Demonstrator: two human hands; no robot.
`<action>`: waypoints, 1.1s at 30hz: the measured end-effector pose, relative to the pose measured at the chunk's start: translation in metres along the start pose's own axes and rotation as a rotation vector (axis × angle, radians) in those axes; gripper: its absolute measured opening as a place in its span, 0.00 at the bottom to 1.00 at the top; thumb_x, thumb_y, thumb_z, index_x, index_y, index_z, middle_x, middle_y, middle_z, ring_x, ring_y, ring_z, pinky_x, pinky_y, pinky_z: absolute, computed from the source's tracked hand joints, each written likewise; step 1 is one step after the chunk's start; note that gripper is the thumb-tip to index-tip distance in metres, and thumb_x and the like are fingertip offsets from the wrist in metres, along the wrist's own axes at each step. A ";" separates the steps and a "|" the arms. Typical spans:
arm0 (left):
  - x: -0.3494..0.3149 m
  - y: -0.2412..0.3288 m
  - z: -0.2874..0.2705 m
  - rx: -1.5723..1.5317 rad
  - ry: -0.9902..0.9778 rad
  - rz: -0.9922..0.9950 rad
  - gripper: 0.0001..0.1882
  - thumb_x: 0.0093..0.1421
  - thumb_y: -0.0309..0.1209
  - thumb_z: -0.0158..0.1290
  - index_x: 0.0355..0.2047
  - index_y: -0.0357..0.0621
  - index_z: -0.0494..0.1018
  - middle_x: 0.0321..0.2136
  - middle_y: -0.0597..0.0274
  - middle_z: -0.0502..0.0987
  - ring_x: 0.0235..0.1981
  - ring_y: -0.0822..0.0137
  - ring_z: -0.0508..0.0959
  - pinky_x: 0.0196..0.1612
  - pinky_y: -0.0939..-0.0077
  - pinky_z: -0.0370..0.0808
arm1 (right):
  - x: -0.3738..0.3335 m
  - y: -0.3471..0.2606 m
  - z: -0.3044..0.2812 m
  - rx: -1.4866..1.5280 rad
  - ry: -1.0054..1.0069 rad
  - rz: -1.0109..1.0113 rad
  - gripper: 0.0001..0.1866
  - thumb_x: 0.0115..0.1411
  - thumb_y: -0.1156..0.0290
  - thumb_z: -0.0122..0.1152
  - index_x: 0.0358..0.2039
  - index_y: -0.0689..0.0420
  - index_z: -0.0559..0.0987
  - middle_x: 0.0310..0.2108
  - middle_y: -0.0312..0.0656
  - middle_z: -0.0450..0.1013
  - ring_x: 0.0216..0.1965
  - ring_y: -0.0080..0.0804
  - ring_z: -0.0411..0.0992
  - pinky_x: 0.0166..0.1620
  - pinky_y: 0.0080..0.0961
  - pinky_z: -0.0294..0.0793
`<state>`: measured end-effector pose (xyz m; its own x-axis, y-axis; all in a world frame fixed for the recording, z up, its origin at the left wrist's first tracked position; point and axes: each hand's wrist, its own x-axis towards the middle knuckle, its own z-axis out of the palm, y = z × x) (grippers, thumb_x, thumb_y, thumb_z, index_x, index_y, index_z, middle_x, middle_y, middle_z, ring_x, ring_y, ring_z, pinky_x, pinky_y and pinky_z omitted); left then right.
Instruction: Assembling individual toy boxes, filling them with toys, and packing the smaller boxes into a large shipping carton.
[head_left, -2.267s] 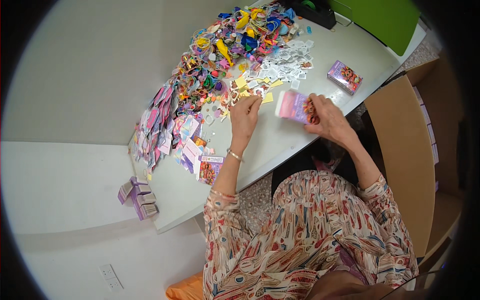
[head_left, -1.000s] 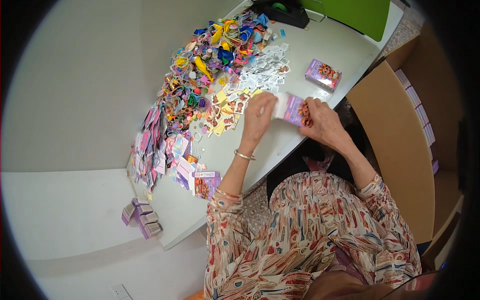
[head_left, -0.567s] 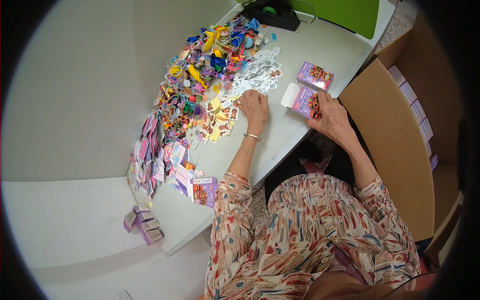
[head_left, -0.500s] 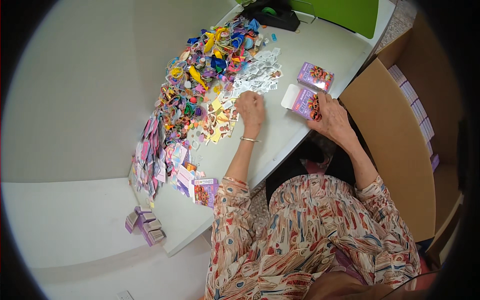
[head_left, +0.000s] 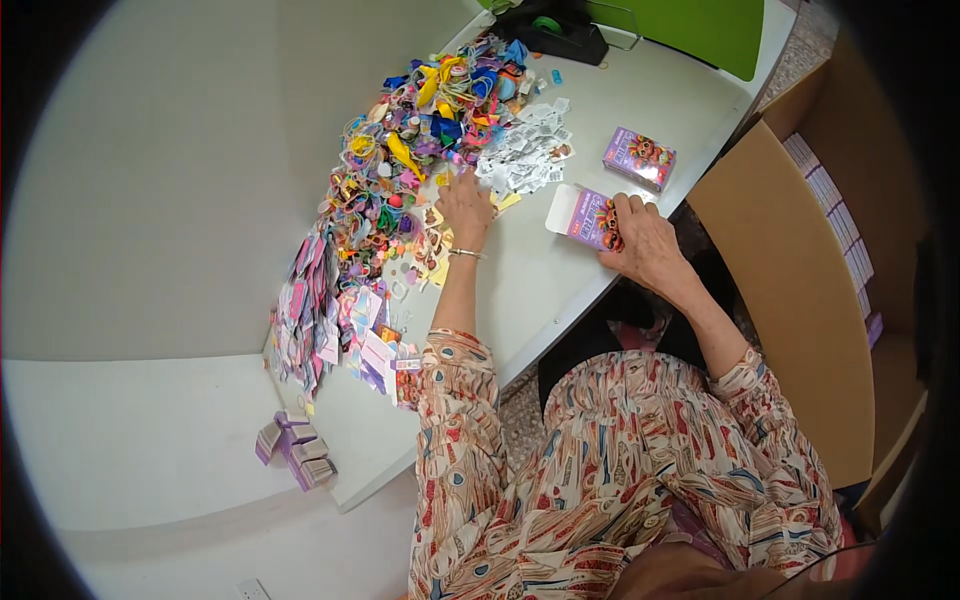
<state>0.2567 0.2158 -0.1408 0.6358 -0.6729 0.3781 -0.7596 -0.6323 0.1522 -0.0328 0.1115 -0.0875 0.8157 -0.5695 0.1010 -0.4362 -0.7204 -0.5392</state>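
Observation:
At the edge of a heap of small colourful trinkets [head_left: 400, 150], my left hand [head_left: 465, 212] reaches in with its fingers stretched forward and slightly apart. Its fingertips partly blend into the heap, and no held thing shows. Small yellow and white picture cards [head_left: 437, 255] lie beside and under it. White printed slips [head_left: 525, 150] are piled just beyond to the right. My right hand [head_left: 645, 240] grips a small purple carton [head_left: 590, 215] near the table's front edge. The carton's white end flap stands open toward the left. Another purple carton [head_left: 640, 158] lies behind it.
A large cardboard box [head_left: 790, 290] with rows of cartons stands at the right. A black tape dispenser [head_left: 550, 30] is at the back. Folded packs [head_left: 305, 300], a partly covered carton [head_left: 407, 382] and grey-purple bundles [head_left: 295, 450] lie on the left.
My left hand has moved left from the card pile to the trinket heap, its fingers stretching out. My right hand has drawn the open carton slightly left, away from the other carton.

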 end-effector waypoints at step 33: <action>-0.033 0.005 -0.084 -1.287 -0.368 -0.427 0.09 0.58 0.27 0.57 0.38 0.37 0.75 0.29 0.67 0.77 0.26 0.75 0.77 0.31 0.85 0.73 | 0.015 -0.019 0.002 0.416 -0.093 -0.088 0.38 0.41 0.55 0.65 0.48 0.66 0.65 0.40 0.57 0.69 0.42 0.53 0.70 0.46 0.39 0.69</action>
<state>0.2204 0.2666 -0.0757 0.6931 -0.7079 -0.1361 0.0347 -0.1558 0.9872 -0.0111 0.1170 -0.0779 0.8821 -0.4613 0.0956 -0.1892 -0.5327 -0.8249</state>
